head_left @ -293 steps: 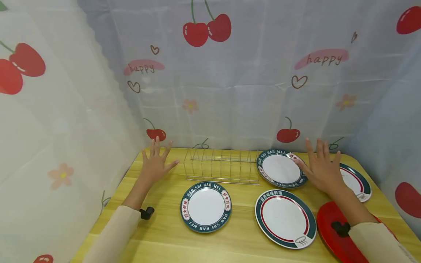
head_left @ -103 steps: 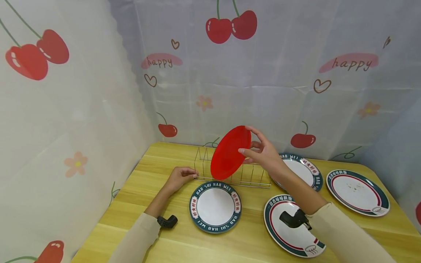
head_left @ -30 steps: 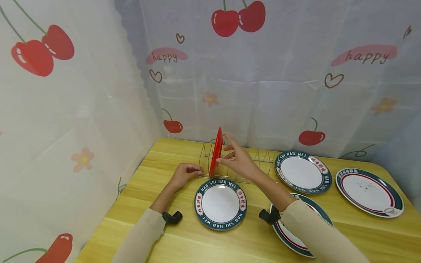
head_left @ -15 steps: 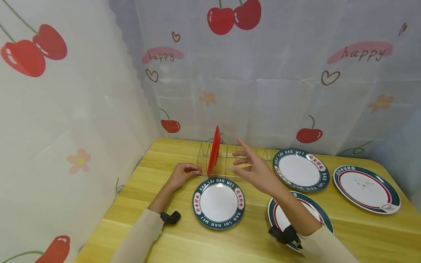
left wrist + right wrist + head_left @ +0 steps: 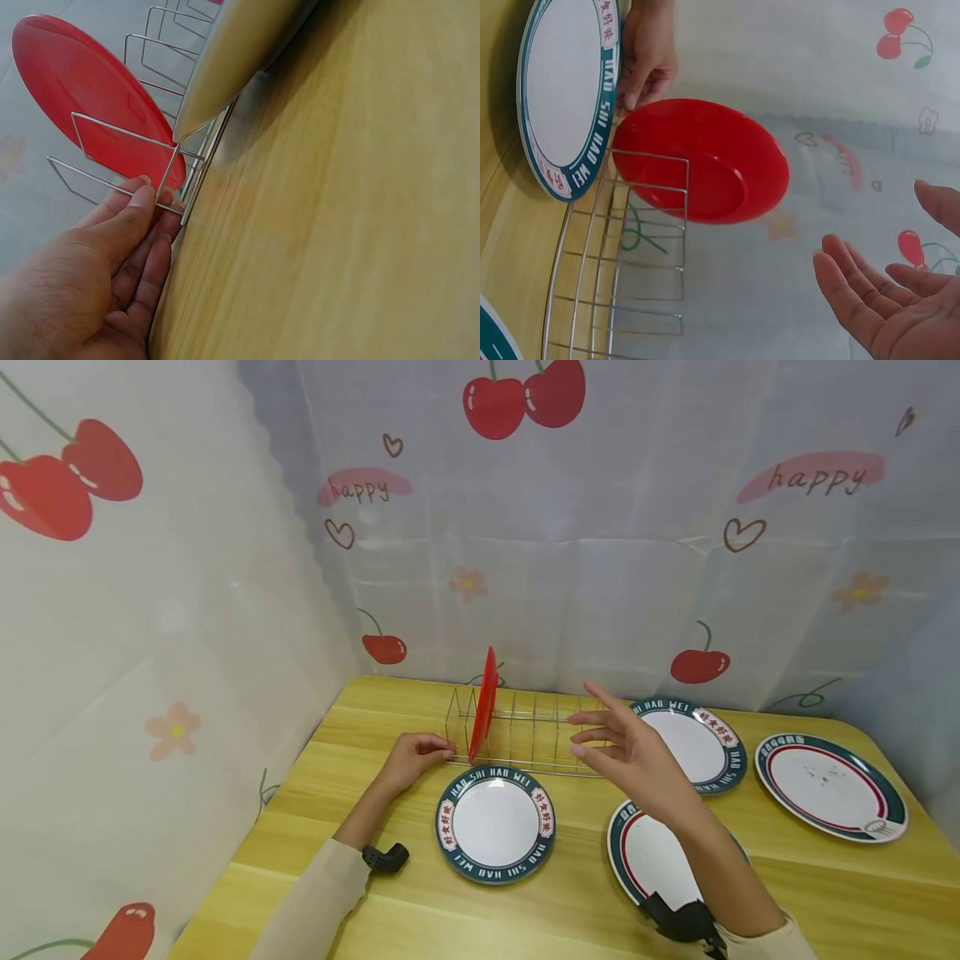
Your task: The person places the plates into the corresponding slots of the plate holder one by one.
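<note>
Red plate (image 5: 484,706) stands near-upright in wire rack (image 5: 536,764), long axis 9-to-3, about 9 o'clock of right grip (image 5: 636,753), empty, fingers parted. Left grip (image 5: 412,762), nearer, pinches rack's 8 o'clock corner.

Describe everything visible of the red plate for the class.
The red plate is round, plain and glossy, perhaps plastic, with a circular ridge on one face. It stands on edge, leaning slightly, in the wire rack near the rack's left end. The right hand is apart from it; whether the left hand touches it is unclear.
</note>
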Demonstrator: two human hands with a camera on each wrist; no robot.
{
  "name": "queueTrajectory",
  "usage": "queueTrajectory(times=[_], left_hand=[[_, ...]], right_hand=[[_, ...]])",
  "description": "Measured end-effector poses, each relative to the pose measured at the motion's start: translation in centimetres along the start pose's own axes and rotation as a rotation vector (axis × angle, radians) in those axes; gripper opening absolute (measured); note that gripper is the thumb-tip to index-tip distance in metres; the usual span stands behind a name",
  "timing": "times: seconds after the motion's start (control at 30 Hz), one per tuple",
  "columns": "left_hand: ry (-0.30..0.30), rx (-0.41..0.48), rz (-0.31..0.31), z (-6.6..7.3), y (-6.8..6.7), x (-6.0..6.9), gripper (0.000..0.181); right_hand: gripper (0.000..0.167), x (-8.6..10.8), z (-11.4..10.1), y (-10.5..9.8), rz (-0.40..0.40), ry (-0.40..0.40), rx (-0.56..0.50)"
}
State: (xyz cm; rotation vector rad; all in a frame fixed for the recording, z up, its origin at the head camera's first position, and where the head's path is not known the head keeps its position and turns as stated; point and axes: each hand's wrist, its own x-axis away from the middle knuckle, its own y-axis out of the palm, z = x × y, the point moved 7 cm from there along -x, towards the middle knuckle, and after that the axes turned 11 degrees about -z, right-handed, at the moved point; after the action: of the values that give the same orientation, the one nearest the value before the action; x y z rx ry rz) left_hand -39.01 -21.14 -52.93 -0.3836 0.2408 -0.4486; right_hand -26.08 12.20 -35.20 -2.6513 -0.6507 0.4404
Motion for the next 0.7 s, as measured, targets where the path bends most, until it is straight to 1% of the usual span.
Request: queueTrajectory(times=[0.2, 0.33, 0.5, 0.7], left_hand=[[0.006, -0.006, -0.002, 0.2, 0.1, -0.1, 0.014], [0.003, -0.005, -0.004, 0.2, 0.1, -0.1, 0.013], [0.02, -0.008, 0.0, 0.2, 0.0, -0.2, 0.013], [0.003, -0.022, 0.004, -0.2, -0.1, -0.1, 0.014]], right_hand=[[0.069, 1.0, 0.6, -2.0, 0.046, -0.004, 0.027], [0.068, 1.4, 0.9, -3.5, 0.072, -0.017, 0.04], [0.069, 2.1, 1.2, -5.7, 0.114, -0.032, 0.055], [0.064, 2.8, 1.8, -7.9, 0.157, 0.002, 0.117]])
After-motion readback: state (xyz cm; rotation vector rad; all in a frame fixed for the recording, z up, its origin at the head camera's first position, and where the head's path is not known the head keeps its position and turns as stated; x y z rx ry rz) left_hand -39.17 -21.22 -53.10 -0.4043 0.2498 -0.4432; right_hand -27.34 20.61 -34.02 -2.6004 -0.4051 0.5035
